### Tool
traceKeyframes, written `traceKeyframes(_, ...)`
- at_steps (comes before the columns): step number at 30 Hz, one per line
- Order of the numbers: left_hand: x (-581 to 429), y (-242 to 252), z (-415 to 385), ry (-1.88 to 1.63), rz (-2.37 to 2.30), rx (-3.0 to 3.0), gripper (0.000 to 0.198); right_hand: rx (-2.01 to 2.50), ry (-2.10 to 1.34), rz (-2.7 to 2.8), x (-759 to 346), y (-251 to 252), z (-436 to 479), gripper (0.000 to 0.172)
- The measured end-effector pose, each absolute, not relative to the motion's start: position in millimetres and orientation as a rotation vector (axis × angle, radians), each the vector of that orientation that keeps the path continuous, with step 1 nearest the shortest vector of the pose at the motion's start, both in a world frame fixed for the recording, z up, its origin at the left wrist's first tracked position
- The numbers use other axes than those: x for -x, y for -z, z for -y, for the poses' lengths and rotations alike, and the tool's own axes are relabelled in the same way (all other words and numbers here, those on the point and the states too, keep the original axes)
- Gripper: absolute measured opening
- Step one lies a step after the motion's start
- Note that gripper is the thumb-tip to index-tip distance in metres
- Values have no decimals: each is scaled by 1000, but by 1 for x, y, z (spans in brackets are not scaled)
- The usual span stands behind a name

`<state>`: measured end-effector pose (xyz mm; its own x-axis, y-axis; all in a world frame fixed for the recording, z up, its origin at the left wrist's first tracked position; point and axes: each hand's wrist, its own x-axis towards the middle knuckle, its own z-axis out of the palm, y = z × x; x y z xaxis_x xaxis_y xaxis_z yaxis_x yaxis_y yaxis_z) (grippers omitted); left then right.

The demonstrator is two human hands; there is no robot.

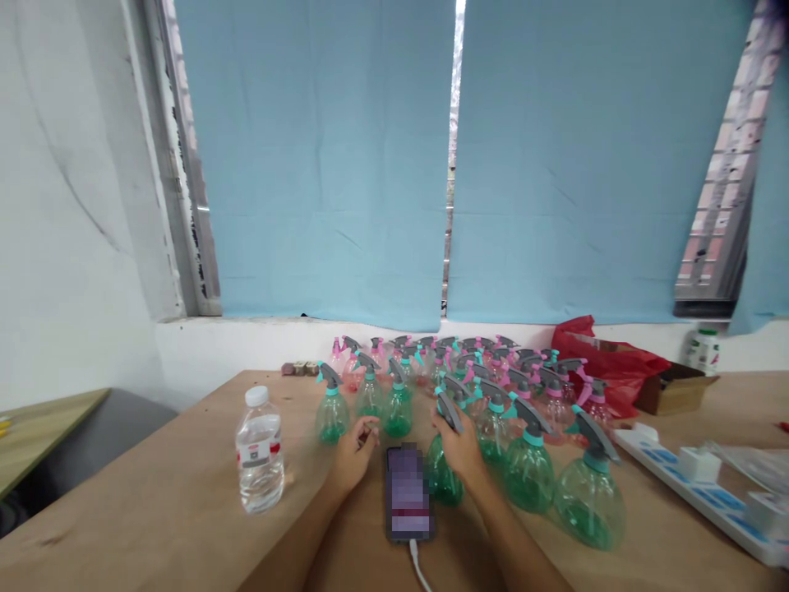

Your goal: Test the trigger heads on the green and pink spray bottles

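My right hand (459, 448) is wrapped round a green spray bottle (444, 481) with a grey trigger head, just right of a phone (407, 492) lying flat on the wooden table (160, 510). My left hand (356, 450) rests on the table left of the phone, its fingers curled, close to two other green spray bottles (333, 411). Nothing shows clearly inside the left hand. Several green and pink spray bottles (481, 370) stand in rows behind both hands.
A clear water bottle (260, 450) with a white cap stands at the left. A white power strip (703, 485), a red plastic bag (607, 358) and a cardboard box (671, 386) sit at the right. A white cable (419, 567) runs from the phone toward me. Blue blinds cover the window behind.
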<state>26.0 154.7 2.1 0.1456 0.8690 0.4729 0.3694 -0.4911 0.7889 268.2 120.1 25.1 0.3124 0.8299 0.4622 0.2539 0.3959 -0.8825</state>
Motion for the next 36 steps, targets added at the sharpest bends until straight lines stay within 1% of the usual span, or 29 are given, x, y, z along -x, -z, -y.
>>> traceKeyframes(8,-26,0,-157,-1322,-1185,-1956,33,1068,-503,1218,-264,-26,-118,44)
traceKeyframes(18,-28,-4,-155,-1317,-1187,-1976,31,1125,-478,1254,-267,-31,-116,42)
traceKeyframes(23,-28,-5,-155,-1316,-1187,-1967,31,1156,-475,1237,-268,-30,-116,37)
traceKeyframes(27,-28,-5,-155,-1306,-1181,-1974,31,1091,-500,1198,-268,-29,-112,41)
traceKeyframes(32,-27,-4,-156,-1315,-1164,-1971,30,985,-490,1084,-266,-30,-104,37)
traceKeyframes(36,-27,-3,-155,-1308,-1166,-1970,30,987,-485,1079,-266,-32,-101,39)
